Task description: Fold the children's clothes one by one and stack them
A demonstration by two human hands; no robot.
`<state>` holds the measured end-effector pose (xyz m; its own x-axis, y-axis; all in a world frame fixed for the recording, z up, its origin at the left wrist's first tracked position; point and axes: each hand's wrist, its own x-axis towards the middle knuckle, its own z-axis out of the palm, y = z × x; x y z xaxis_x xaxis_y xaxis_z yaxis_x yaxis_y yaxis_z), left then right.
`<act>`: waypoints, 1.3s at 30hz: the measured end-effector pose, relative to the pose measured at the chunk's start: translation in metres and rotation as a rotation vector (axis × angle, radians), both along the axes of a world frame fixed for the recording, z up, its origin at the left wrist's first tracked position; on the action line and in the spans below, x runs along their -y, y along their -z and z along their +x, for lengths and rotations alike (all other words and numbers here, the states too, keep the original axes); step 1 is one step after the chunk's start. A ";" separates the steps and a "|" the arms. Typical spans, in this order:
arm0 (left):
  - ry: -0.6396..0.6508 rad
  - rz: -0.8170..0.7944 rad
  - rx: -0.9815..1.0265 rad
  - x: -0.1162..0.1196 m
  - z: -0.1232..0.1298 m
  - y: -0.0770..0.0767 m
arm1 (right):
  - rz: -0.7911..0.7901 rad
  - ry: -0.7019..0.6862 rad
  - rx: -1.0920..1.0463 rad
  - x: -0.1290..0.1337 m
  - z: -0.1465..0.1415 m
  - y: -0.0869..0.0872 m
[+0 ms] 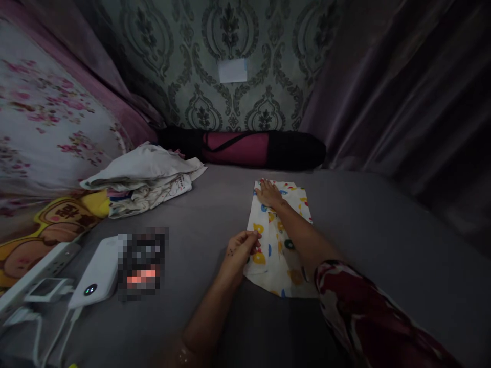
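Observation:
A white cloth with yellow, blue, green and red prints (276, 240) lies partly folded on the grey sheet. My right hand (269, 194) rests flat on its far end, fingers spread. At the cloth's left edge is my left hand (243, 248), its thumb and fingers pinched together on the fabric. My right forearm crosses over the right part of the cloth and hides some of it.
On the grey bed (215, 204) at left sit folded white clothes (149, 174), a yellow plush (57, 225), a power strip (38, 276) and a white power bank (95, 276) with cables. A black and pink roll (238, 149) lies along the wall.

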<state>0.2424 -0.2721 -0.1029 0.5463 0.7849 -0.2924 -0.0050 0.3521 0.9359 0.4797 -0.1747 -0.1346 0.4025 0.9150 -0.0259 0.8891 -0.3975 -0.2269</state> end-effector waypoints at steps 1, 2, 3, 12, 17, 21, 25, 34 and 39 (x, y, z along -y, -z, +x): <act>-0.008 0.003 -0.006 0.000 0.000 0.000 | -0.015 -0.015 -0.020 0.002 0.001 -0.003; -0.016 0.008 -0.010 -0.001 -0.001 0.000 | -0.027 -0.024 -0.030 0.004 0.002 -0.005; -0.026 0.015 -0.009 -0.002 -0.001 0.000 | -0.032 -0.023 -0.027 0.007 0.002 -0.008; -0.063 0.011 0.017 -0.006 0.000 0.004 | -0.013 0.110 0.057 0.037 -0.003 -0.004; -0.119 -0.003 0.102 -0.015 -0.005 0.006 | 0.000 0.006 0.008 0.048 -0.010 -0.011; -0.166 0.003 0.125 -0.022 -0.009 0.005 | 0.010 -0.059 0.049 0.061 -0.030 -0.006; -0.201 0.009 0.100 -0.025 -0.013 0.000 | 0.014 -0.068 0.098 0.068 -0.044 -0.004; -0.284 -0.005 0.123 -0.038 -0.018 0.003 | 0.038 -0.145 0.094 0.093 -0.095 -0.003; -0.290 -0.021 0.094 -0.037 -0.018 0.002 | 0.048 -0.133 0.094 0.105 -0.111 -0.005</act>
<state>0.2248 -0.2351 -0.1048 0.3257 0.9064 -0.2689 -0.1947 0.3426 0.9191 0.3683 -0.2799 -0.1298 0.2766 0.9596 0.0510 0.9513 -0.2659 -0.1559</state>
